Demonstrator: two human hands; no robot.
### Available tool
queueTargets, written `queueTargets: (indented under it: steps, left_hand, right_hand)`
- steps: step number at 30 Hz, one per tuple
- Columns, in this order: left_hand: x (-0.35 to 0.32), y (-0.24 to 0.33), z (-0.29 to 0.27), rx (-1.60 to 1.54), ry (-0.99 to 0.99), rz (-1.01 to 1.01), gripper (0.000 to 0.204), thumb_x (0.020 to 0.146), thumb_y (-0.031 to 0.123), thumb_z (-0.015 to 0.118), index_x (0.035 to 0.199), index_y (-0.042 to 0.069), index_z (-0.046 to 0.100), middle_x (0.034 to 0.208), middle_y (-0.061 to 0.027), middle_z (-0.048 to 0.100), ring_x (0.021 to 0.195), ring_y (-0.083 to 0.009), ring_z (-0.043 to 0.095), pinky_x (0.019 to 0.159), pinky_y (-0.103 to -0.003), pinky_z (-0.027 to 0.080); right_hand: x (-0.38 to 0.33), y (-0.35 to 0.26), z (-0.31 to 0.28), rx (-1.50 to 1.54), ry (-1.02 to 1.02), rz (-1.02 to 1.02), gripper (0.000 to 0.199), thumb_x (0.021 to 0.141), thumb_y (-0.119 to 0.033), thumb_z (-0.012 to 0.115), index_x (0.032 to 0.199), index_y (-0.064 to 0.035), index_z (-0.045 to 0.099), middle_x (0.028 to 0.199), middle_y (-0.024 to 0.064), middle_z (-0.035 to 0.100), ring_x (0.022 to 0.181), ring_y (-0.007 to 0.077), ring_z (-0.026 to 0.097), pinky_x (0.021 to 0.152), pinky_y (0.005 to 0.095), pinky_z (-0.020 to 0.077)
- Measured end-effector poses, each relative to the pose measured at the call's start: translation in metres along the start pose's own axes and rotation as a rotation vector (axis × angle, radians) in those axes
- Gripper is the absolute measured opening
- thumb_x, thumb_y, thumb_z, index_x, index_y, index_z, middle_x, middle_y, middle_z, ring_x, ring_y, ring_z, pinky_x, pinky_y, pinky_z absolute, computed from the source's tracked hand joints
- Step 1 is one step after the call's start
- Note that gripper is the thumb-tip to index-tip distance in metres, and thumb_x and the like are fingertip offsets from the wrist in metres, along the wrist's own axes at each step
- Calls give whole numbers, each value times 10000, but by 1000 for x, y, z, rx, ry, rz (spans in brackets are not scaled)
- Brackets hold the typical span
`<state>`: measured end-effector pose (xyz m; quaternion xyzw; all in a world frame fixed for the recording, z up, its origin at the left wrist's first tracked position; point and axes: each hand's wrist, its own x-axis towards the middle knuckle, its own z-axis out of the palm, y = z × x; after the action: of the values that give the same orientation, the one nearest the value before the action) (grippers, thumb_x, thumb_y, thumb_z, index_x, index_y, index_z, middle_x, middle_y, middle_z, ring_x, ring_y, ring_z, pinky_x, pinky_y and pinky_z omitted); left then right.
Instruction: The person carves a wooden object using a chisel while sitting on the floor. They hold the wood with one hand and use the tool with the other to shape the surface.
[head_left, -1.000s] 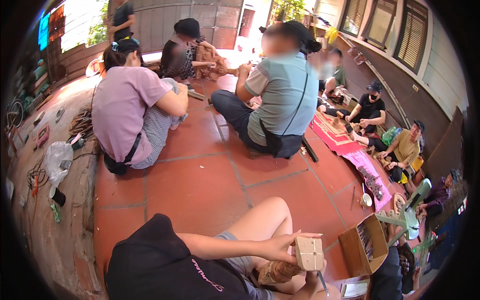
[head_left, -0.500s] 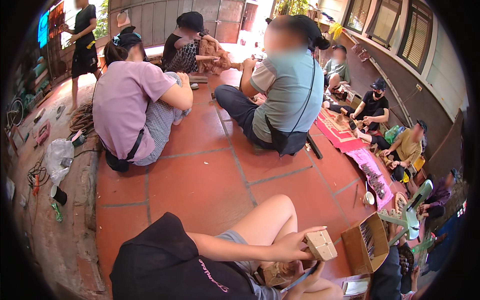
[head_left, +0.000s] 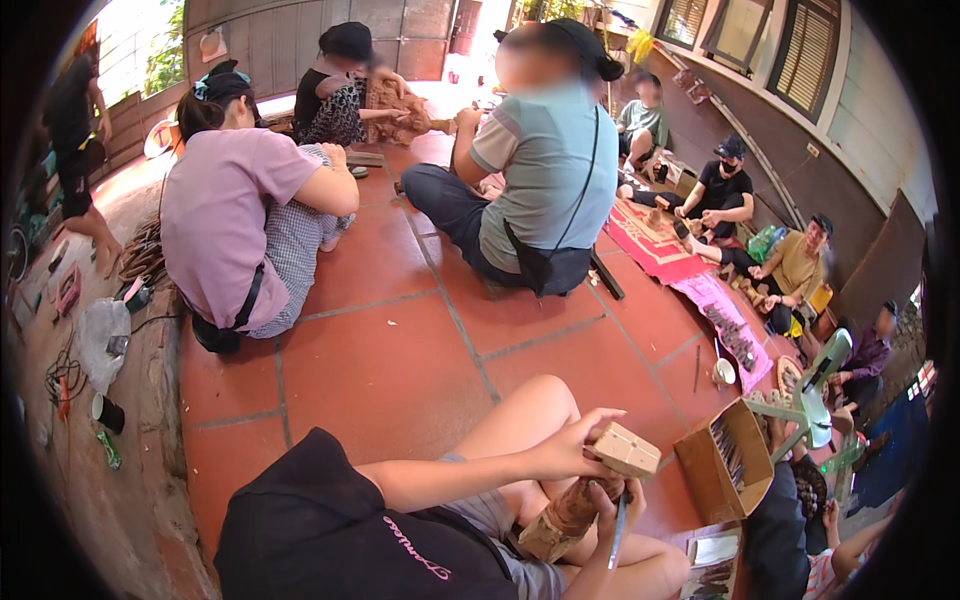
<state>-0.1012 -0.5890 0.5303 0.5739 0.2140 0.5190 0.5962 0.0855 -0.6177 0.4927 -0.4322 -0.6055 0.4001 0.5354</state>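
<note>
A wooden carving (head_left: pixel 568 518) lies slanted across my lap, its brown carved body low and its pale squared block end (head_left: pixel 626 452) up and to the right. My left hand (head_left: pixel 572 447) is closed on the carving just beside that block end. Lower down, my right hand (head_left: pixel 606 505) grips a narrow metal carving tool (head_left: pixel 618 530), its strip pointing down toward my leg. The right fingers are close against the carved body. Part of the carving is hidden by my hands, and I cannot tell where the tool's edge meets the wood.
Right of my knee stands a cardboard box (head_left: pixel 725 462) of slender tools, with a green plastic stool (head_left: pixel 822 395) beyond. Ahead, two people sit on the red tiles (head_left: pixel 390 350). Others work along the right wall by a red mat (head_left: pixel 655 245) and a pink cloth (head_left: pixel 722 320).
The carving has turned in my hands, showing more of its brown body. The tool has swung from slanting to nearly upright. A standing person at far left has come nearer; the view has shifted.
</note>
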Motion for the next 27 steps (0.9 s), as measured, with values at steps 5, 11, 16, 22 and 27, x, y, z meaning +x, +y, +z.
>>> queueTargets:
  steps: [5,11,16,22,27]
  left_hand:
    - [16,-47,-14,54,61,5,811,820,4,733,1477,70,263,1278,-93,510,1232,-182,478,1030,-316,408]
    - [97,-102,-22,230,118,16,796,800,-30,742,1436,58,272,1252,-96,519,1216,-182,498,997,-317,446]
    - [138,-177,-6,25,236,-5,892,685,126,877,1377,38,321,1184,-91,556,1101,-172,577,946,-327,485]
    - [183,-246,-10,-270,267,-73,847,655,158,898,1299,86,354,1152,-63,542,1075,-180,576,900,-310,501]
    - [218,-329,-35,-258,355,-114,772,676,155,886,1247,110,368,1122,-59,529,1034,-178,584,861,-305,512]
  right_hand:
    - [17,47,-11,-48,-13,-17,596,777,-308,792,1208,39,569,1048,68,655,945,124,581,824,271,466]
    - [80,99,-69,149,226,-30,885,890,-683,430,1423,22,400,1098,121,637,882,149,580,812,275,455]
    - [65,109,-122,384,395,59,962,894,-762,172,1404,15,419,982,114,653,766,135,533,720,250,439]
    - [106,145,-109,567,374,53,390,1025,-202,449,1295,80,472,1014,196,663,828,214,666,714,307,540]
    - [160,216,-96,323,395,91,343,1022,-155,460,1240,98,539,986,172,677,783,171,645,700,262,520]
